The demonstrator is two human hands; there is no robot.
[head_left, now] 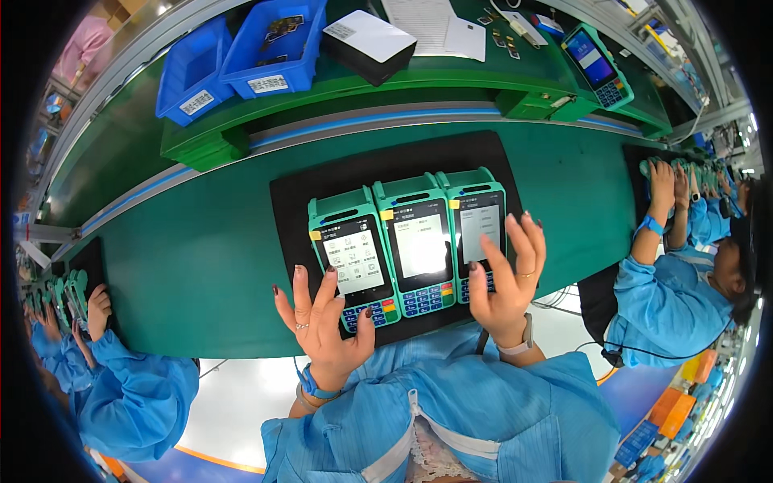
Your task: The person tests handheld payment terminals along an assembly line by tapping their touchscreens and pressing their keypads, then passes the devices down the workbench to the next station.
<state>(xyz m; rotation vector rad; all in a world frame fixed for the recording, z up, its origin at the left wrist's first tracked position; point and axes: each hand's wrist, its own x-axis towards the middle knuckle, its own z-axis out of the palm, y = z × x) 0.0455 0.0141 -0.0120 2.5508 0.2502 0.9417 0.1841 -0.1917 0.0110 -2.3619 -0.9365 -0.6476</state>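
Note:
Three green handheld payment terminals stand side by side on a black mat (294, 193), keypads toward me. The left terminal (354, 249) shows a grid of icons on a white screen. On the middle terminal (420, 245) the screen is mostly white with a dark header. The right terminal (480, 221) has a greyer, dimmer screen. My left hand (328, 334) is open, fingers spread over the left terminal's lower left side, its thumb by the keypad. With fingers apart, my right hand (507, 298) hovers at the right terminal, a fingertip over its screen. Neither hand holds anything.
A green raised shelf (370, 101) runs across the back, carrying two blue bins (278, 48), a dark box with a white top (370, 44), paper sheets (431, 28) and another terminal (596, 64). Co-workers in blue sit left (141, 394) and right (668, 298) along the bench.

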